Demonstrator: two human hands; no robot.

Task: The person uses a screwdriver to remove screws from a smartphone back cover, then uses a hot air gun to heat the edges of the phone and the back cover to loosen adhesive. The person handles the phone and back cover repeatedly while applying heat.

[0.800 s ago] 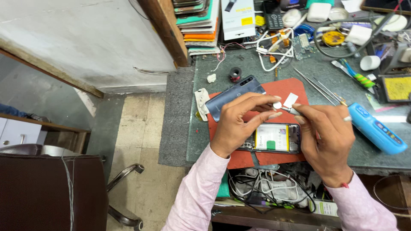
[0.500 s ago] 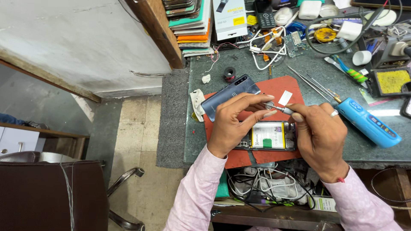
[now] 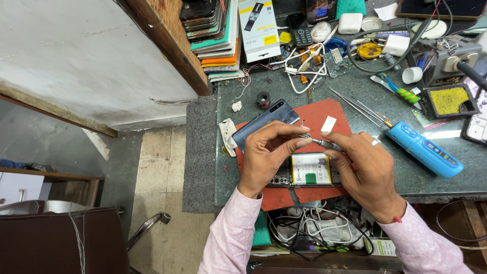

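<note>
Both hands meet over the opened phone (image 3: 304, 170), which lies on the red mat (image 3: 324, 114) near the table's (image 3: 456, 187) front edge, battery showing. Right hand (image 3: 368, 177) pinches a thin metal tool (image 3: 317, 142), prob. a small screwdriver or tweezers, can't tell which; left hand (image 3: 266, 157) has fingertips closed on its tip end, w/ palm over the phone's left part. Removed back cover (image 3: 266, 122) lies just behind, a blue tool (image 3: 423, 149) to the right. To do it well, I'd judge: keep wrists low, steady the tip w/ left fingers, light pressure, stay off the battery.
</note>
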